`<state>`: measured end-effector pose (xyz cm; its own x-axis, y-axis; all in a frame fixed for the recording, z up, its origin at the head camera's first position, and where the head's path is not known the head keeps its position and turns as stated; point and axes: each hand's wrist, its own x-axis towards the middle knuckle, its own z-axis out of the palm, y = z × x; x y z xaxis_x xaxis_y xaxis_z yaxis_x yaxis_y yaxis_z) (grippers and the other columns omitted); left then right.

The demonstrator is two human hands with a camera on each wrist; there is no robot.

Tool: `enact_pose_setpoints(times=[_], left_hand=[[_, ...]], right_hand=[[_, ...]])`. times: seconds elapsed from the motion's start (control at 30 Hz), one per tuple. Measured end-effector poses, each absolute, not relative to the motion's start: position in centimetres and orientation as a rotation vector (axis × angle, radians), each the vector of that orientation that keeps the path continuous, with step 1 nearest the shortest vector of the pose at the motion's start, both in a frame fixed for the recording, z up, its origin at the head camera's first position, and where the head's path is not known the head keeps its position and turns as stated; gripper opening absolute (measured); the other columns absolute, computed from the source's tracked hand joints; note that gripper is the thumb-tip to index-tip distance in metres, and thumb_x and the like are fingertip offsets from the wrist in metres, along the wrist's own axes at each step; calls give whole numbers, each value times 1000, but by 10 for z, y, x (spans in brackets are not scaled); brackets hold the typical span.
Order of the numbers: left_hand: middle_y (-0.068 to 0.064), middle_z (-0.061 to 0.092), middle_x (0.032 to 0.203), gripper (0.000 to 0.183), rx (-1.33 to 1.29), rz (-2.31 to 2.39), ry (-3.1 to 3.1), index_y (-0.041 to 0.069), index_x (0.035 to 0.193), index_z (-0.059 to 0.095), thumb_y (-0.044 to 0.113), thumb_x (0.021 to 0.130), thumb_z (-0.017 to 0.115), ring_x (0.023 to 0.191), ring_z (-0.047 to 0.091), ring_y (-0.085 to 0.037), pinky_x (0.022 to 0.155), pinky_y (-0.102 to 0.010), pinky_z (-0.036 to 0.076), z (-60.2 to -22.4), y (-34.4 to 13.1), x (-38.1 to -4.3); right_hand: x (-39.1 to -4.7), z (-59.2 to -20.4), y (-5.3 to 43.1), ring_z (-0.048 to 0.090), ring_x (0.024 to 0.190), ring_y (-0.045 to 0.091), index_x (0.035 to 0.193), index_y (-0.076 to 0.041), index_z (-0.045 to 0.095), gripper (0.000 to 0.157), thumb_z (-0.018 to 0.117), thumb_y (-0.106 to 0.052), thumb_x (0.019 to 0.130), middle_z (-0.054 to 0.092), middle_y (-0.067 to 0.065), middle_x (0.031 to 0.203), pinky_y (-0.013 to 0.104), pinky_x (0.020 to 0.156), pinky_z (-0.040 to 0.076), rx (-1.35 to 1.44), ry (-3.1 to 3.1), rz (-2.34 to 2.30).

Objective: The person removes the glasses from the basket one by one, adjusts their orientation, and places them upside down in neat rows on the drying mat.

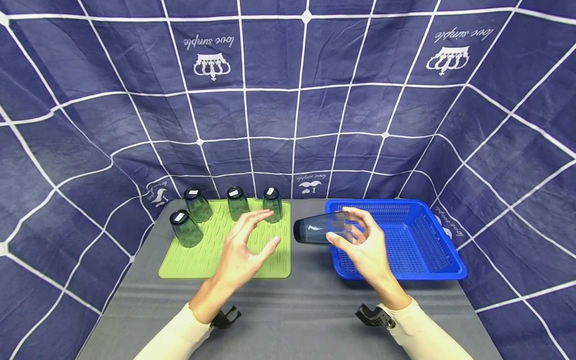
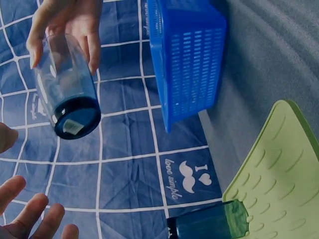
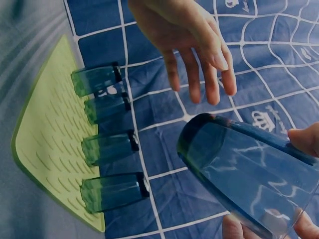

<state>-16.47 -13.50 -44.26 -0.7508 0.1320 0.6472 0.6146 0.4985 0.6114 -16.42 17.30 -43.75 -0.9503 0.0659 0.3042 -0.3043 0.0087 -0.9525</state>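
My right hand (image 1: pixel 371 252) grips a blue-tinted drinking glass (image 1: pixel 317 229) near its rim, fingers on one side and thumb on the other. The glass lies sideways in the air, its thick dark base pointing left, partly over the near-left part of a blue plastic basket (image 1: pixel 402 276). In the left wrist view a small white label shows on the base of the glass (image 2: pixel 62 84). Over a green ribbed mat (image 1: pixel 274 270), my left hand (image 1: pixel 238 255) holds nothing, its fingers extended and thumb spread, apart from the held glass.
Several upside-down glasses (image 1: pixel 186 230) with labels on their bases stand along the mat's left and back edges. A grey tabletop (image 1: pixel 292 310) carries mat and basket. Blue gridded cloth (image 1: pixel 270 115) hangs behind and at both sides.
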Motion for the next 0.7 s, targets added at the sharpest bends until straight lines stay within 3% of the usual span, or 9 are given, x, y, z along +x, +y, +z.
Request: enact_pose_setpoints(times=[0.2,0.43,0.7], left_hand=[[-1,75,153,62,-650,-1203,-2217,21,153,75,20,95,97,140,74,-23,113,-38,62,-444,-126,-166],[-3,75,155,63,-698,-1227,-2211,19,154,73,19,95,96,139,74,-25,108,-43,66,-446,-117,-166],[-4,72,157,67,-747,-1272,-2205,18,158,70,18,96,96,141,73,-26,104,-44,70,-447,-108,-164]], right_hand=[[-164,-439,171,85,108,14,152,-3,64,72,91,13,87,74,5,134,27,94,71,264,-1972,2102],[-163,-439,169,85,109,15,153,6,59,70,85,16,89,74,7,134,32,91,73,277,-1913,2191],[-160,-440,165,85,112,18,147,-8,65,64,83,16,91,74,6,135,33,92,73,293,-1874,2255]])
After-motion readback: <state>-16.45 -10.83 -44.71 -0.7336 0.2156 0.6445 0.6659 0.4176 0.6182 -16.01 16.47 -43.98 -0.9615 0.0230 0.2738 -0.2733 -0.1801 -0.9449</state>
